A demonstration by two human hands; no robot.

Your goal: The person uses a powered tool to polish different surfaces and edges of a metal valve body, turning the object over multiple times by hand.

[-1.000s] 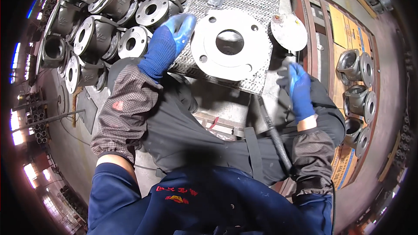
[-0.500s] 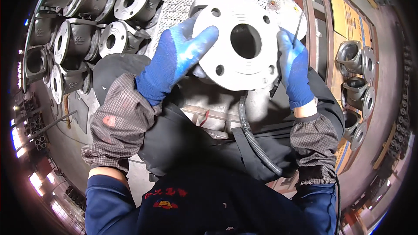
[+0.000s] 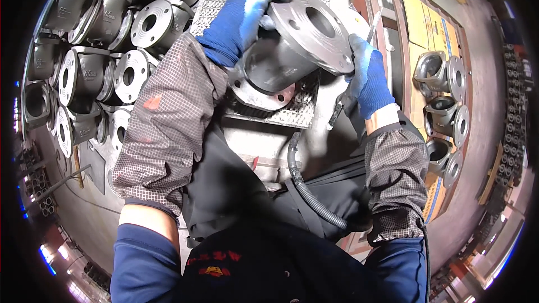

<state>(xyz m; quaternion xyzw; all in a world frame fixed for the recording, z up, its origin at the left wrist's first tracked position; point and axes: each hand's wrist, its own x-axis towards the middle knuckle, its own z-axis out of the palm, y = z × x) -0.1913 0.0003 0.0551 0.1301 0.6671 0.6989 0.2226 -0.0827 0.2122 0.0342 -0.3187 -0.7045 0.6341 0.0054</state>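
A grey cast-metal flanged valve body (image 3: 281, 64) stands tilted in front of me on a textured grey work surface (image 3: 210, 8). Its upper round flange, with a central bore and bolt holes, faces up and to the right; a lower flange rests on the surface. My left hand (image 3: 250, 14), in a blue coated glove, curls its fingers over the top rim of that upper flange. At the flange's right edge, my gloved right hand (image 3: 368, 73) grips the rim. A thin grey strip (image 3: 375, 25) sticks up beside the right fingers; whether that hand holds it is unclear.
Many similar valve bodies (image 3: 90, 76) are stacked at the left. Several more (image 3: 443, 115) line up on cardboard (image 3: 418, 28) at the right, past a reddish metal frame (image 3: 396, 28). A ribbed hose (image 3: 309, 196) runs down between my legs.
The valve body has tipped from its flange facing me to leaning up and right, its lower flange now showing. My left hand has moved up to the top rim.
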